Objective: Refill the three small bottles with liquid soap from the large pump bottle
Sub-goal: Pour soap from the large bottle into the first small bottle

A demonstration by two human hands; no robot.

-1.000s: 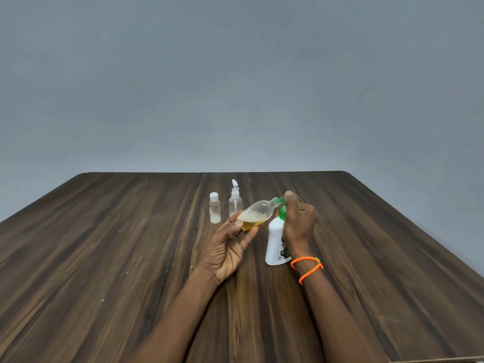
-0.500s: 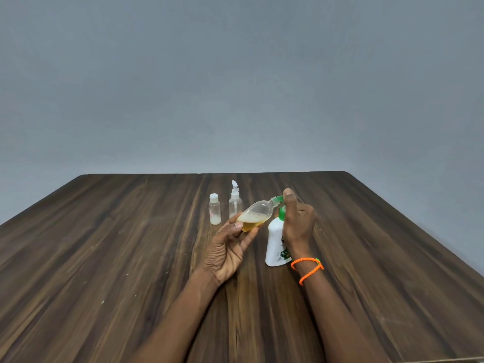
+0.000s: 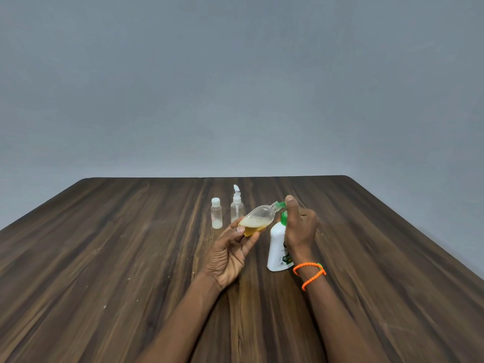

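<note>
Tilting the small clear bottle [image 3: 258,220] on its side at centre frame, your left hand [image 3: 230,254] pinches its base, thumb on top and fingers [image 3: 250,241] curled under; its neck meets the green spout of the large pump bottle [image 3: 278,248], which stands on the counter [image 3: 117,258] just right of it. Amber soap with foam fills the lower part, less than half by the look of it. Your right hand [image 3: 298,226] wraps the pump head, thumb pressed down on top.

Risks from here, as I judge them:
- the neck slips off the spout and soap lands on the counter, since only a light pinch at the base steadies it
- a hard press rocks the pump bottle, as nothing else steadies it
- foam hides the true level, so you overfill or stop short
- the soap runs back out at the neck if you tip it any lower

Count: three small bottles, one in hand, a capped one [image 3: 216,213] and a sprayer-topped one [image 3: 237,209] standing behind at centre; one pump bottle; two orange bands [image 3: 309,273] on your right wrist
</note>
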